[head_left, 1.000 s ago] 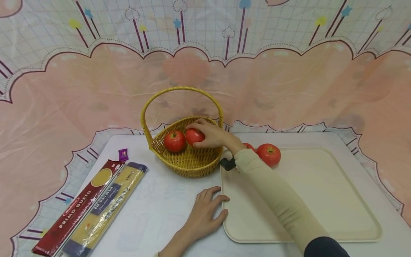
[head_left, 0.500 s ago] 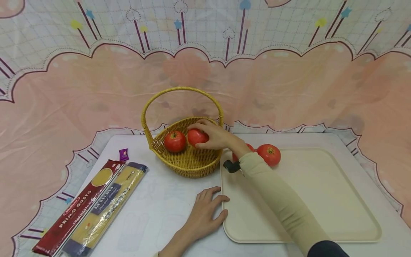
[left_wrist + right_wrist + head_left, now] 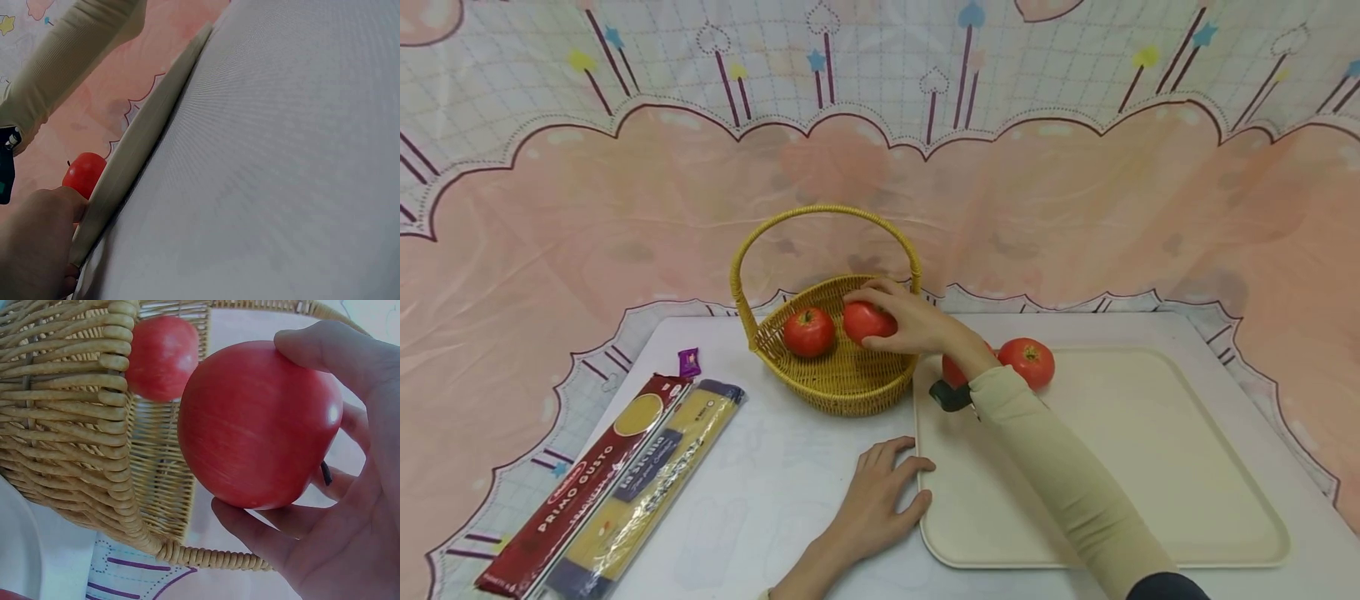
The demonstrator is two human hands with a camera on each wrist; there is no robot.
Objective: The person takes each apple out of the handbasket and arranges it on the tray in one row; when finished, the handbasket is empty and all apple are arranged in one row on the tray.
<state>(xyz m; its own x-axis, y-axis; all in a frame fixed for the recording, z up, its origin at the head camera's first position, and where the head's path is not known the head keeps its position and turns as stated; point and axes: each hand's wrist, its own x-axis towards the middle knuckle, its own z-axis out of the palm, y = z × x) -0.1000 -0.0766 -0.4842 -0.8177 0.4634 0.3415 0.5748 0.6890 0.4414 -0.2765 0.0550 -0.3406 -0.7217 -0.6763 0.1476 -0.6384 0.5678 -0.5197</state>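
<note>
My right hand (image 3: 912, 320) holds a red apple (image 3: 259, 425) with a dark stem, thumb on one side and fingers on the other. In the head view this apple is above the right part of the yellow wicker basket (image 3: 850, 402). Another apple (image 3: 809, 332) lies in the basket's left part. On the left edge of the beige tray (image 3: 1120, 467) rests my left hand (image 3: 880, 500), its fingers relaxed and touching the rim. Two more apples, one of them in plain sight (image 3: 1028, 363), sit at the tray's back left; the right forearm partly covers the other.
To the left lie a red spaghetti pack (image 3: 583, 483) and a yellow-and-blue pasta pack (image 3: 651, 483), side by side. A small purple wrapped sweet (image 3: 688, 362) is just behind them. The basket's tall handle (image 3: 826, 210) arches up before a patterned cloth backdrop (image 3: 1075, 208).
My right hand has shifted slightly to the right with the apple in its grip, away from the other apple in the basket. The left hand has stayed at the tray edge.
</note>
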